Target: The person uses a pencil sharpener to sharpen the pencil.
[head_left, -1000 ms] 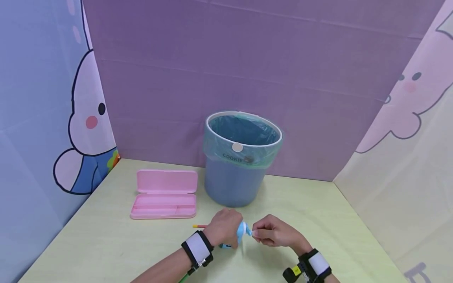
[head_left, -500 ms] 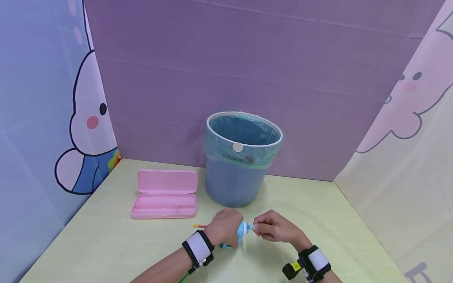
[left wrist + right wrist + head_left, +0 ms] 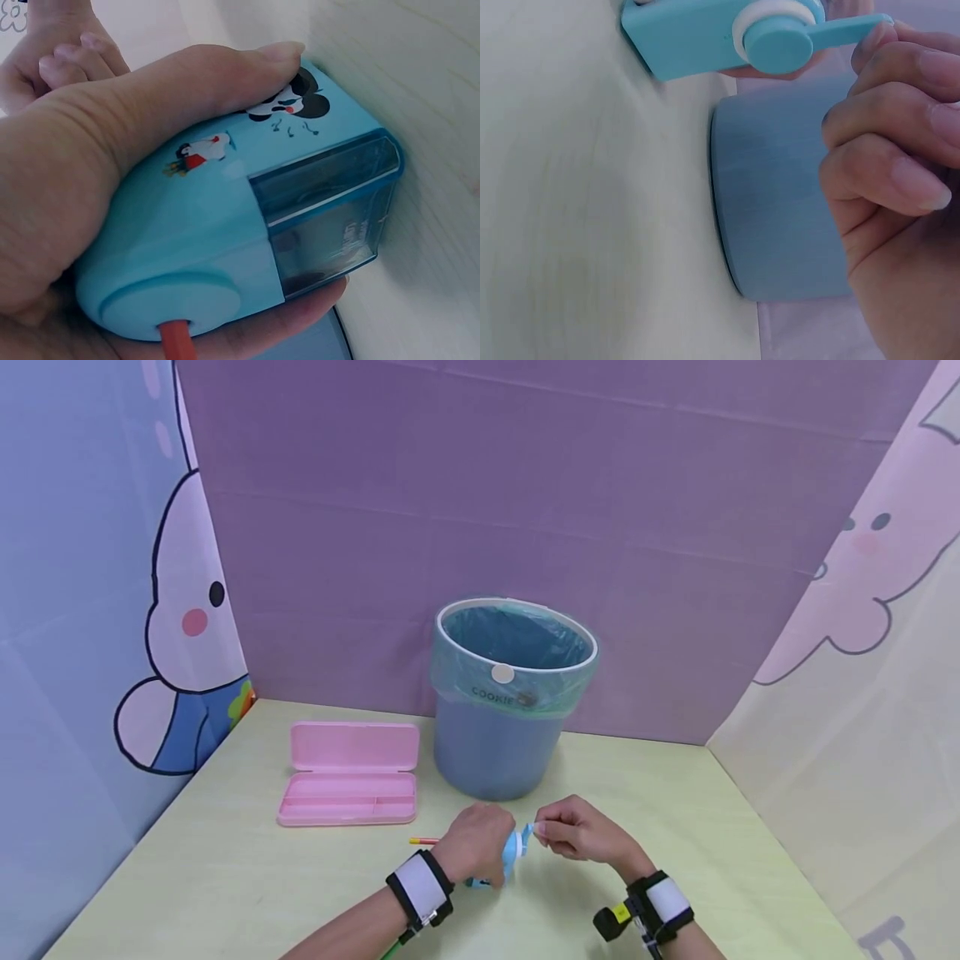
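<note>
Sharpener [image 3: 202,217], gripped in my left hand [image 3: 474,843]; pencil [image 3: 425,841], jutting out left of it; crank [image 3: 844,31], pinched in my right hand [image 3: 585,839], freshly swung upward (turning under way, I judge).

- A pink case [image 3: 355,746] is lying open on the pale table [image 3: 225,881].
- A blue bin [image 3: 491,747] is standing beside it, wearing a green liner [image 3: 453,675].
- A purple backdrop [image 3: 510,510] is rising behind both.

There are two hands [image 3: 476,843] [image 3: 585,832], two wrist straps [image 3: 420,885] [image 3: 663,902], one sharpener [image 3: 217,206], one pencil [image 3: 423,841], one box [image 3: 352,747], one bin [image 3: 495,747] and one table [image 3: 225,877].
</note>
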